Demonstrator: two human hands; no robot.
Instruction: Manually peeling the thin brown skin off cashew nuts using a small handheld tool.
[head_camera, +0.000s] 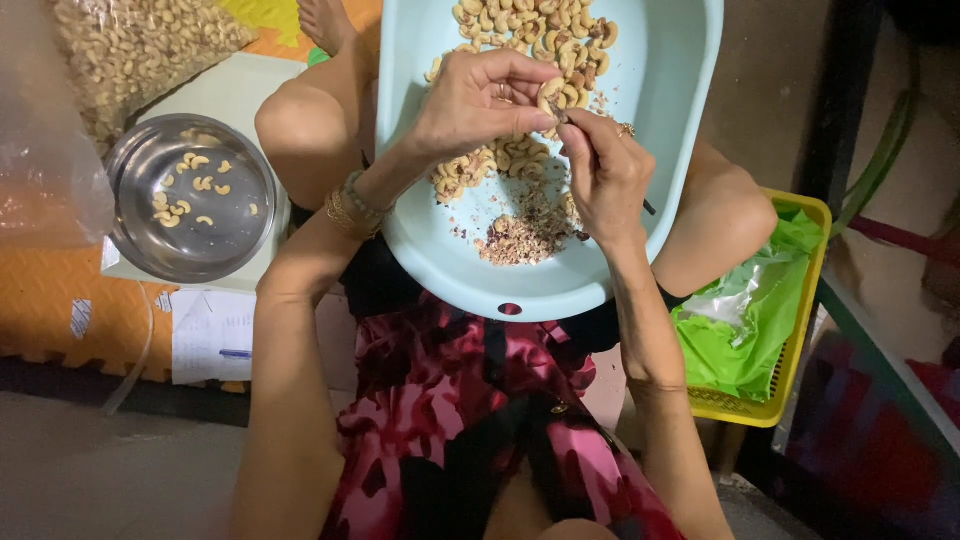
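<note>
orange floor mat (50, 300), pale blue basin (680, 90) on a lap
left hand (470, 100) pinches a cashew (550, 95) (frame centre); right hand (605, 175) grips a thin dark tool (649, 208).

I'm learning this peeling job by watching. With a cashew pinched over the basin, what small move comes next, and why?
Probably scrape again: the left hand pinches a cashew, the right hand sets a small tool against it, and skin flakes lie below in the basin.

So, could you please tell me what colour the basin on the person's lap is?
The basin is pale blue, seen best in the head view.
</note>
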